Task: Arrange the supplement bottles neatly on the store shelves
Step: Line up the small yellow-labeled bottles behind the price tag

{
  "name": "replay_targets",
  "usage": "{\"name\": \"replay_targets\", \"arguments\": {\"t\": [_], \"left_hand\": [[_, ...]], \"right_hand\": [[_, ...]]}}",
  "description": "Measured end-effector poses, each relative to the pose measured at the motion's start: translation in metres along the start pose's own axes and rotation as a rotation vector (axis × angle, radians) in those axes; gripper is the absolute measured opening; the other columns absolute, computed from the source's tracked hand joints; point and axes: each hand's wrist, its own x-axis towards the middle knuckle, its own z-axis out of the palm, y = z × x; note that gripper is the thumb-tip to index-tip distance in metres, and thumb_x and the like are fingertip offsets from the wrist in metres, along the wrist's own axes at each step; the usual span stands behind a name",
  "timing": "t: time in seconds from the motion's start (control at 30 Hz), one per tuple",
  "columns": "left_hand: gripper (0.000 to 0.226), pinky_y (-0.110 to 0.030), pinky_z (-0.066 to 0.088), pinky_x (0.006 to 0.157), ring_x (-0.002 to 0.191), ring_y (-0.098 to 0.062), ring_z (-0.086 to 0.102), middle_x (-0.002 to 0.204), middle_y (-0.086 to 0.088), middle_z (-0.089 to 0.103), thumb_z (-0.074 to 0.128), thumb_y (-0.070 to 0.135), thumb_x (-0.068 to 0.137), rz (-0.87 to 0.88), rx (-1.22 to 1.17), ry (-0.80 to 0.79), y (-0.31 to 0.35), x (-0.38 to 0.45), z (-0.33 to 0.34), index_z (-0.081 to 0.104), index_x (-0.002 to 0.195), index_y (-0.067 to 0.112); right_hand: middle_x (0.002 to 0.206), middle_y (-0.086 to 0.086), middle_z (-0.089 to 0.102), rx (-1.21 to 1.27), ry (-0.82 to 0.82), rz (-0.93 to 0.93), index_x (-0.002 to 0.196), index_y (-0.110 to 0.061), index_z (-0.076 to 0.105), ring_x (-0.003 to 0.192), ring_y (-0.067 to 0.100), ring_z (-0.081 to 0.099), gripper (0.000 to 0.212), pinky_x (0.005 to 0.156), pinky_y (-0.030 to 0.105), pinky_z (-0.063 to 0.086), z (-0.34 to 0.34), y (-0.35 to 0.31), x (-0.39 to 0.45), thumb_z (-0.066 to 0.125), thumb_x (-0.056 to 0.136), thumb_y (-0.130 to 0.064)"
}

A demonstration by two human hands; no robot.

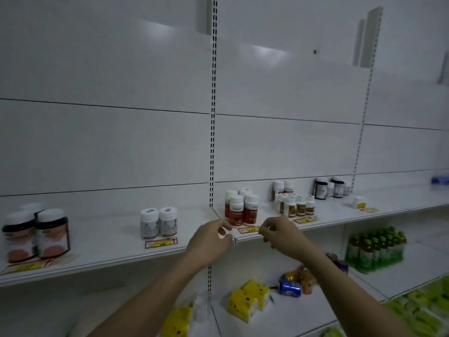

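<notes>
Reaching toward the front lip of the shelf (121, 261), the person brings both hands up to the slotted upright (212, 142), which serves as the landmark here. Far left of the upright stand two large dark jars (36, 235) with white lids, a yellow price tag before them. Nearer, still left of the upright, two white bottles (158, 222) stand side by side, upright and touching. The left hand (210, 242) hovers just in front of the upright's foot, fingers curled in a pinch; something small and pale shows at the fingertips, but what it is cannot be told. Just right of the upright sits the cluster of red-labelled bottles (239, 210), upright, packed close, directly behind and above the hands. The right hand (279, 235) is to the right of that cluster's front, its fingers likewise pinched, near the price tag (249, 229) at the shelf edge; whether it grips the tag cannot be told. Further right stand a group of small orange-labelled bottles (295, 205), then dark jars (329, 188) near the back panel, then a lone small bottle (359, 201).

The coming move seems to turn on the red-labelled cluster: it lies straight ahead between the hands, its axis vertical, about equally near to both, perhaps slightly nearer the left.
</notes>
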Motion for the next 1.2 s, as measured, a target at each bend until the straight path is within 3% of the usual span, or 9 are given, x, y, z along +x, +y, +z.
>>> {"name": "replay_targets", "arguments": {"t": [0.2,0.37,0.53,0.67,0.77,0.93,1.03,1.2], "left_hand": [[0.016,-0.033,0.050,0.087,0.093,-0.011,0.058,0.104,0.010,0.065,0.059,0.029,0.092,0.014,-0.020,0.074,0.006,0.054,0.001,0.064,0.107,0.030],[0.015,-0.033,0.052,0.086,0.093,-0.011,0.059,0.103,0.011,0.065,0.058,0.028,0.093,-0.009,-0.064,0.148,-0.011,0.122,0.004,0.063,0.107,0.030],[0.015,-0.018,0.046,0.065,0.090,-0.014,0.063,0.101,0.006,0.066,0.057,0.020,0.094,-0.027,-0.140,0.250,-0.025,0.202,0.006,0.065,0.106,0.026],[0.018,-0.014,0.046,0.064,0.092,-0.018,0.065,0.103,0.004,0.065,0.055,0.015,0.096,-0.026,-0.122,0.222,-0.032,0.250,0.010,0.066,0.109,0.021],[0.018,-0.016,0.047,0.066,0.094,-0.017,0.064,0.104,0.005,0.065,0.056,0.015,0.096,-0.049,-0.090,0.161,-0.039,0.284,0.013,0.067,0.107,0.023],[0.016,-0.029,0.057,0.080,0.092,-0.013,0.067,0.103,0.007,0.069,0.062,0.015,0.092,-0.081,-0.023,0.054,-0.047,0.332,0.025,0.071,0.102,0.024],[0.013,-0.029,0.059,0.076,0.084,-0.016,0.072,0.097,0.002,0.073,0.068,0.014,0.089,-0.142,-0.066,-0.039,-0.042,0.353,0.040,0.073,0.100,0.018],[0.019,-0.030,0.060,0.082,0.086,-0.013,0.073,0.094,0.003,0.076,0.073,0.022,0.085,-0.230,0.037,-0.357,-0.026,0.383,0.063,0.074,0.104,0.016]], "right_hand": [[0.085,0.001,0.069,0.051,0.032,-0.040,0.098,-0.018,0.068,0.076,0.017,0.066,0.020,0.078,0.043,0.058,-0.003,0.034,0.039,0.053,0.096,-0.031],[0.085,0.003,0.070,0.044,0.017,-0.069,0.097,-0.018,0.067,0.076,0.020,0.067,0.017,0.069,0.035,0.055,-0.014,0.060,0.102,0.052,0.096,-0.028],[0.091,0.001,0.069,0.030,-0.005,-0.085,0.099,-0.021,0.065,0.079,0.020,0.067,0.014,0.073,0.036,0.057,-0.037,0.085,0.194,0.052,0.096,-0.025],[0.094,0.001,0.067,0.006,-0.025,-0.117,0.097,-0.021,0.063,0.076,0.016,0.063,0.010,0.063,0.026,0.048,-0.053,0.100,0.255,0.053,0.096,-0.024],[0.100,0.002,0.067,-0.031,-0.092,-0.130,0.103,-0.021,0.062,0.076,0.013,0.061,0.011,0.063,0.023,0.048,-0.057,0.112,0.293,0.054,0.096,-0.027],[0.109,0.000,0.063,-0.181,-0.240,-0.194,0.120,-0.021,0.057,0.089,0.017,0.061,0.028,0.077,0.029,0.051,-0.047,0.123,0.356,0.058,0.095,-0.034],[0.120,0.002,0.062,-0.265,-0.341,-0.308,0.125,-0.023,0.055,0.096,0.018,0.057,0.035,0.083,0.028,0.046,-0.030,0.126,0.387,0.060,0.093,-0.036],[0.138,-0.001,0.051,-0.419,-0.455,-0.569,0.137,-0.026,0.048,0.119,0.019,0.051,0.048,0.099,0.031,0.041,-0.008,0.126,0.424,0.063,0.092,-0.033]]}}
